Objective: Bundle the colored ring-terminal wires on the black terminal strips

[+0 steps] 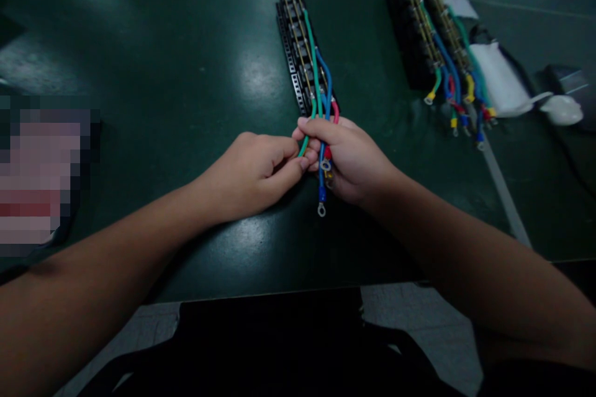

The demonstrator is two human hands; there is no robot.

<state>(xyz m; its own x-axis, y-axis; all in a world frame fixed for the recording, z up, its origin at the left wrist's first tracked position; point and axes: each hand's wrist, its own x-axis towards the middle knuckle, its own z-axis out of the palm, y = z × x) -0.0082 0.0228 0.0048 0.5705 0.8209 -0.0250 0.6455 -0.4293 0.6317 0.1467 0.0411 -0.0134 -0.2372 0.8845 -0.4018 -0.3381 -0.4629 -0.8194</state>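
A long black terminal block [298,43] lies lengthwise on the dark green table [162,74], with green, blue and red wires [321,84] running along it toward me. My right hand [354,158] is closed around the near end of this wire bundle, and ring terminals [321,209] stick out below its fingers. My left hand [251,173] is curled beside it. Its thumb and fingertips pinch the green wire [303,147] where it leaves the bundle. Both hands rest close together on the table.
Two more black terminal blocks [426,31] with coloured wires lie at the back right. Beside them are a white bag [500,77] and a white object [561,108]. A pale strip [503,189] runs along the table on the right. The table's front edge is near my body.
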